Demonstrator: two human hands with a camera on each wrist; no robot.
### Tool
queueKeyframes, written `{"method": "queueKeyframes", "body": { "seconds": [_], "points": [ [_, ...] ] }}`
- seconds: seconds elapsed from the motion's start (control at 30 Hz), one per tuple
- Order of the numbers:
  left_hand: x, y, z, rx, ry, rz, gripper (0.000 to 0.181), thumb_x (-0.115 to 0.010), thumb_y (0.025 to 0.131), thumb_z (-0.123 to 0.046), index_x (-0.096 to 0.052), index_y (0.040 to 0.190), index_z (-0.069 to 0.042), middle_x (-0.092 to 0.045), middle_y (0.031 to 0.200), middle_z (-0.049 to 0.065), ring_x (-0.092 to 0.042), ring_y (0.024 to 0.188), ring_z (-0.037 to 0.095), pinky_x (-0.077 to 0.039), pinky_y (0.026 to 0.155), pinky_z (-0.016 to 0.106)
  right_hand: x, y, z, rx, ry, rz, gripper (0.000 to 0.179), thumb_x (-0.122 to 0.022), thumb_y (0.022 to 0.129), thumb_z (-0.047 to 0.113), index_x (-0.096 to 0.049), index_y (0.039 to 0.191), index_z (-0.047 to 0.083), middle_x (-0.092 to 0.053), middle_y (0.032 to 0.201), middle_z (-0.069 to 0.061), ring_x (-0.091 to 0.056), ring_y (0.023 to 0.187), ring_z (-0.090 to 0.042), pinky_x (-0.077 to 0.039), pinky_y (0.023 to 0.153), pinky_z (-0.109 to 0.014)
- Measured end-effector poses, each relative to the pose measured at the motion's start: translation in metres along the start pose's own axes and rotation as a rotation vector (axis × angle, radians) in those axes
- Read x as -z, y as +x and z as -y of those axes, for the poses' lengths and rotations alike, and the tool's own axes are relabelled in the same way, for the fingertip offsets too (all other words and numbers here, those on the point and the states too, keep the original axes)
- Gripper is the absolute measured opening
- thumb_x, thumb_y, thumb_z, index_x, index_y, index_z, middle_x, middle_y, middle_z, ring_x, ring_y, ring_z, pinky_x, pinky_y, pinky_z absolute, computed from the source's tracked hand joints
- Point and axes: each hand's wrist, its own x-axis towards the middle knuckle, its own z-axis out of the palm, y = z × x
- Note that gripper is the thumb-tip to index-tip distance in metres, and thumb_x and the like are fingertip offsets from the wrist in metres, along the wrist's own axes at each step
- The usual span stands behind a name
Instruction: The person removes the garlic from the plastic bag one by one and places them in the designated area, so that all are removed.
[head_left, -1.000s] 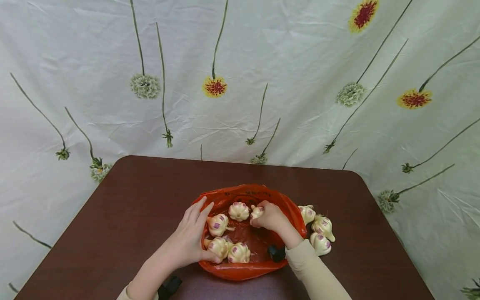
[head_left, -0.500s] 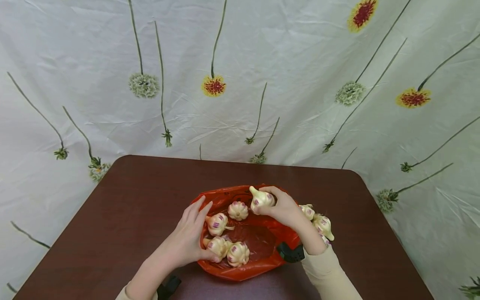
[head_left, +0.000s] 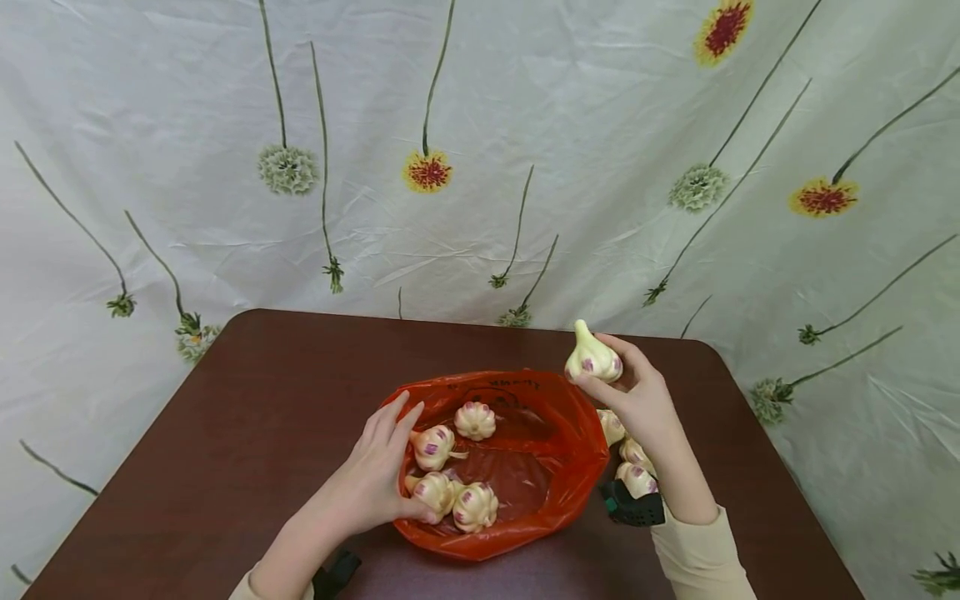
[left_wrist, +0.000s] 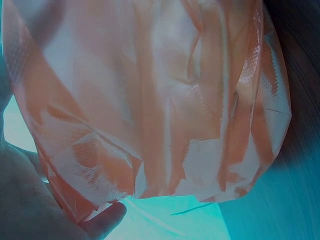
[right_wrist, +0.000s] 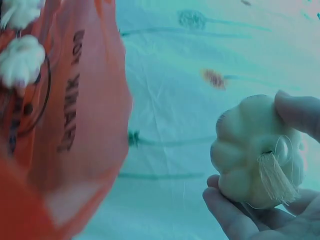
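A red plastic bag stands with its mouth wide on the table, several garlic bulbs inside along its left and back. My left hand holds the bag's left rim, thumb by the front bulbs. The left wrist view shows the bag's creased outer wall and part of that hand. Above and right of the bag, my right hand grips one garlic bulb between thumb and fingers, stem up. From the right wrist camera, the root tuft of the held bulb is visible.
Several more bulbs lie on the dark table right of the bag, partly hidden by the right wrist and its black strap. A white flowered cloth hangs behind the table's far edge.
My right hand has lifted a garlic bulb out of the bag and carried it up and to the right. The left hand has stayed at the bag's rim.
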Motion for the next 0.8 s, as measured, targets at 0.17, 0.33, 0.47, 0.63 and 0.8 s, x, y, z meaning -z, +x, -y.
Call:
{"method": "queueKeyframes", "body": {
  "seconds": [0.17,0.33,0.47,0.63,0.8],
  "points": [
    [0.000,0.001,0.000,0.000,0.000,0.003,0.126,-0.094,0.058,-0.044,-0.026,0.153,0.003,-0.014,0.160,0.026,-0.018,0.144,0.047,-0.029,0.108,0.068,0.020,-0.006,-0.013,-0.061,-0.001,-0.104,0.064,-0.073,0.090,0.027,-0.044,0.145,0.013,-0.054,0.130,-0.007,-0.061,0.099,0.001,-0.052,0.083,-0.014],
    [-0.001,0.001,0.000,-0.009,0.003,-0.009,0.125,-0.095,0.057,-0.043,-0.027,0.152,0.003,-0.015,0.160,0.026,-0.019,0.143,0.047,-0.030,0.107,0.068,0.040,-0.008,-0.030,-0.186,-0.062,-0.188,0.069,-0.072,0.090,0.035,-0.041,0.149,0.016,-0.052,0.132,-0.002,-0.056,0.097,0.005,-0.047,0.083,-0.012],
    [0.000,0.001,-0.001,-0.011,-0.001,-0.014,0.125,-0.095,0.057,-0.042,-0.027,0.152,0.003,-0.015,0.160,0.026,-0.020,0.143,0.048,-0.030,0.107,0.069,0.051,-0.002,-0.054,-0.264,-0.115,-0.245,0.074,-0.070,0.091,0.041,-0.037,0.152,0.015,-0.048,0.142,-0.007,-0.053,0.110,-0.005,-0.043,0.088,-0.017],
    [0.001,0.000,-0.003,0.005,-0.013,0.014,0.124,-0.094,0.059,-0.044,-0.027,0.153,0.003,-0.014,0.160,0.027,-0.019,0.143,0.048,-0.031,0.107,0.068,0.056,0.005,-0.092,-0.306,-0.183,-0.299,0.079,-0.067,0.091,0.043,-0.034,0.152,0.007,-0.043,0.149,-0.019,-0.046,0.129,-0.029,-0.043,0.099,-0.040],
    [0.002,0.000,-0.003,0.017,-0.017,0.020,0.124,-0.093,0.059,-0.047,-0.027,0.153,0.003,-0.014,0.160,0.026,-0.018,0.144,0.048,-0.030,0.108,0.068,0.058,0.008,-0.118,-0.331,-0.237,-0.306,0.078,-0.066,0.091,0.041,-0.034,0.150,0.000,-0.040,0.148,-0.027,-0.040,0.133,-0.040,-0.038,0.106,-0.056]
  ]
}}
